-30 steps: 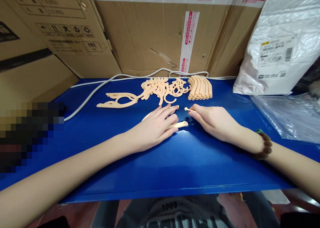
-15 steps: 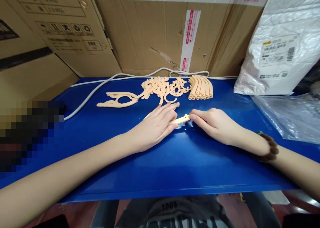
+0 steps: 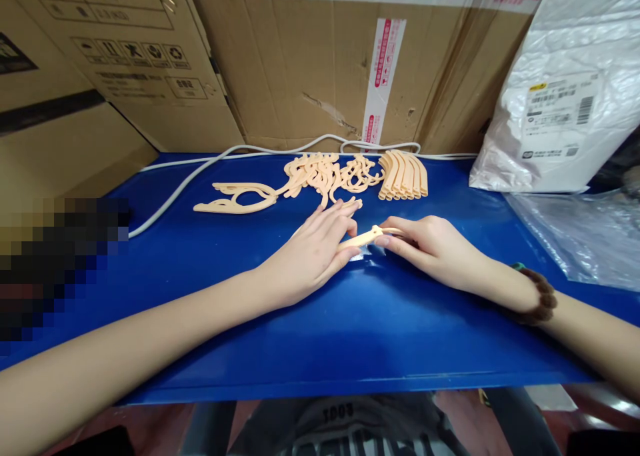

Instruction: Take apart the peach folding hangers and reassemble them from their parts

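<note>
Low over the blue table, my left hand (image 3: 320, 246) is closed on a cream plastic hanger arm (image 3: 364, 238) that points right. My right hand (image 3: 430, 243) pinches a thin, curved hanger hook (image 3: 393, 231) at the arm's holed end; the two pieces meet between my hands. My palm and fingers cover part of both. Another cream piece (image 3: 354, 204) shows just beyond my left fingertips. Behind lie a loose pile of hanger hooks and curved pieces (image 3: 320, 173) and a neat row of curved hanger arms (image 3: 404, 176). On the left is an assembled-looking folding hanger (image 3: 235, 206).
Cardboard boxes (image 3: 310, 63) wall off the back and left of the table (image 3: 300, 349). A white cable (image 3: 185, 179) runs along the rear. At right are a white parcel bag (image 3: 550, 123) and a clear plastic bag (image 3: 575, 236). A pixelated patch covers the left edge.
My right fingers have shifted slightly, and more of the curved hook now shows between them at the arm's end. My left hand stays nearly in place.
</note>
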Motion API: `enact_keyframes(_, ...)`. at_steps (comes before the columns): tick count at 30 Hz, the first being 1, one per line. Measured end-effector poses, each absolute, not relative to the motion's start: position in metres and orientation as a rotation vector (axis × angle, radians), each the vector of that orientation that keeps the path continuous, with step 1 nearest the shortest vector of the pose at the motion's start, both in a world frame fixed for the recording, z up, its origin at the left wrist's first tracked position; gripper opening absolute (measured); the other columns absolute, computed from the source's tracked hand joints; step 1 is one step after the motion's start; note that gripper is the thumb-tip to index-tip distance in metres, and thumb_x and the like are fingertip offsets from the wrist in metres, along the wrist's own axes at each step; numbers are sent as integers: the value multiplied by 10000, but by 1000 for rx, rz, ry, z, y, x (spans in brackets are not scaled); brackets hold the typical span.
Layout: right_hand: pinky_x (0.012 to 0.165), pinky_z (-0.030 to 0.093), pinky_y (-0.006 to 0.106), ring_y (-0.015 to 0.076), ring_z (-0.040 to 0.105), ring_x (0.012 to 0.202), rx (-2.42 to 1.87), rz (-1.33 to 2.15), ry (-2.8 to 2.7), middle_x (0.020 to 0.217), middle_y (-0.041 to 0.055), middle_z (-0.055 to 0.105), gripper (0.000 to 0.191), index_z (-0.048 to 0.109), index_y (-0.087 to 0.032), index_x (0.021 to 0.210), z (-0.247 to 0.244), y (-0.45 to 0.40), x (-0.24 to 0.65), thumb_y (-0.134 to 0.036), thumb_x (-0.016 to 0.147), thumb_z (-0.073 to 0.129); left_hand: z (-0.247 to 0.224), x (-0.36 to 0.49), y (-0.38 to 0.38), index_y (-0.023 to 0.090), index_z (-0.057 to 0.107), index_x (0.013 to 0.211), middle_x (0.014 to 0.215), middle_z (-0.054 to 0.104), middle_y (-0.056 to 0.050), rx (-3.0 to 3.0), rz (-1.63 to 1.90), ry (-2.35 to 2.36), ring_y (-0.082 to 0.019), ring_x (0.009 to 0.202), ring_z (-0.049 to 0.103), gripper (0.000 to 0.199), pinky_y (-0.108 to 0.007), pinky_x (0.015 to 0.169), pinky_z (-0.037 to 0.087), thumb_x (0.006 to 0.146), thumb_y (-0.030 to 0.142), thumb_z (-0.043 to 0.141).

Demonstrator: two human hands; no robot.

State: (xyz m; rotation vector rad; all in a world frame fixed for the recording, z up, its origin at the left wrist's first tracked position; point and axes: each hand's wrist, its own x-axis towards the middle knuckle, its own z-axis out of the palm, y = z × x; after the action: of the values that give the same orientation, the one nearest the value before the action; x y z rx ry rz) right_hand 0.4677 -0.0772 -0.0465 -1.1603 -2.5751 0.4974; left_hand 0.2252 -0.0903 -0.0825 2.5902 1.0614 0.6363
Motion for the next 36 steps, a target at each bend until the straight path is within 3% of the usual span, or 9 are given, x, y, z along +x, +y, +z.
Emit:
enact_keyframes(4,593,317,250,119,540,565,-1077,530,-2607,748,11,672,436,668,-177,962,-47,-75,469,-504,1050,394,-82,225,-91,184,495,1158,1609,350,-166,2653,608,1070,-256,1535,242,272,-582,1245,185,1062,384,337)
enact_keyframes(8,590,343,241,126,582,580,-1072,503,-2658,771,19,709,415,692,-179,1085,-48,-73,470,-463,1061,391,-83,224,-90,176,547,1166,1606,358,-154,2720,551,1060,-258,1529,255,344,-575,1243,206,1070,394,298)
enact_keyframes(14,604,391,254,177,696,724,-1029,72,-2726,939,78,767,482,696,-172,1152,-54,-75,473,-467,1076,322,-84,223,-90,172,576,1158,1615,343,-154,2735,551,1043,-276,1531,245,371,-570,1246,200,1069,404,300)
enact_keyframes(18,550,339,260,152,669,658,-972,-236,-2738,911,64,765,510,691,-184,1179,-57,-75,474,-467,1086,276,-83,224,-90,174,579,1176,1617,339,-153,2721,539,1050,-276,1531,245,385,-561,1251,191,1069,412,295)
enact_keyframes(25,514,233,302,124,598,582,-883,-589,-2748,727,27,697,527,716,-179,1025,-55,-76,474,-428,1097,258,-83,224,-91,178,578,1198,1617,338,-146,2723,523,1071,-273,1529,249,395,-558,1252,192,1071,414,287)
enact_keyframes(36,551,282,308,115,515,534,-820,-747,-2707,625,16,608,498,697,-186,837,-46,-79,468,-413,1077,325,-83,223,-91,180,574,1123,1621,334,-140,2727,550,1024,-262,1534,238,360,-532,1256,214,1073,394,289)
